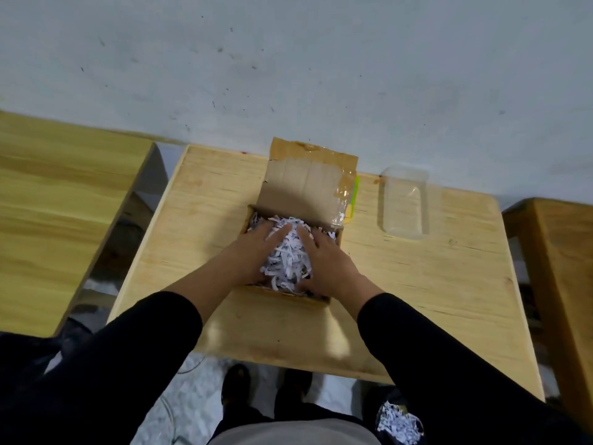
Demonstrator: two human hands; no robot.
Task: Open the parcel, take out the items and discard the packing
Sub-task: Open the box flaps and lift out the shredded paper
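An open cardboard parcel [301,194] stands in the middle of the wooden table [199,220], its taped lid folded back toward the wall. It is heaped with white shredded paper [287,255]. My left hand [253,252] and my right hand [324,258] press in from either side and cup a mound of the shreds between them, fingers curled into the paper. Any items under the shreds are hidden.
A clear plastic tray [404,203] lies on the table to the right of the parcel. A green-yellow object [354,197] peeks out behind the lid. A dark bin with shredded paper [398,423] stands on the floor at lower right. Other wooden tables flank both sides.
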